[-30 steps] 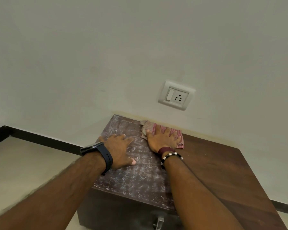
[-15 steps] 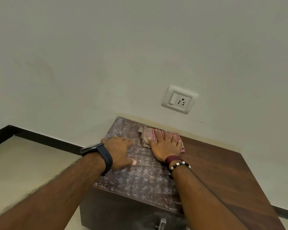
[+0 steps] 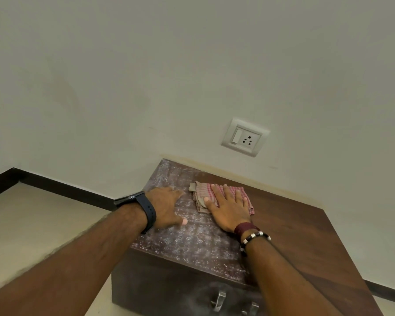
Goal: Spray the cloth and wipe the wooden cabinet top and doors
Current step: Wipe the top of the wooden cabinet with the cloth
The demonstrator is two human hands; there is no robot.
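Pale plaster wall fills most of what our head camera sees, with a white switch-and-socket plate [image 3: 245, 137] at about one o'clock from the middle of the view and a dark skirting board [image 3: 62, 187] running along the tiled floor [image 3: 32, 222] at nine o'clock. Low down stands the wooden cabinet [image 3: 294, 229], its top reaching away from us to the wall; the left part of that top is mottled with pale, dusty streaks, while the right part shows clean, dark grain. Our right hand [image 3: 229, 207] lies flat on the folded pink-checked cloth [image 3: 203, 193], fingers straight and spread, pressing it down, not gripping it. The cloth sits toward the back of the top, its long axis running roughly from nine to three o'clock, right at the border between streaked and clean wood. Our left hand [image 3: 167, 207], a dark watch [image 3: 144, 207] at the wrist, rests open and flat on the streaked wood just beside the cloth at its nine o'clock, not touching it so far as we can tell. We judge that the wipe of the top is partway done: the unwiped patch lies from the cloth toward nine and six o'clock, so the right hand, already on the cloth, is the one to push it there, and the bracing left hand would be in its path. Two metal door handles [image 3: 219, 301] show at the bottom edge on the dull cabinet front.
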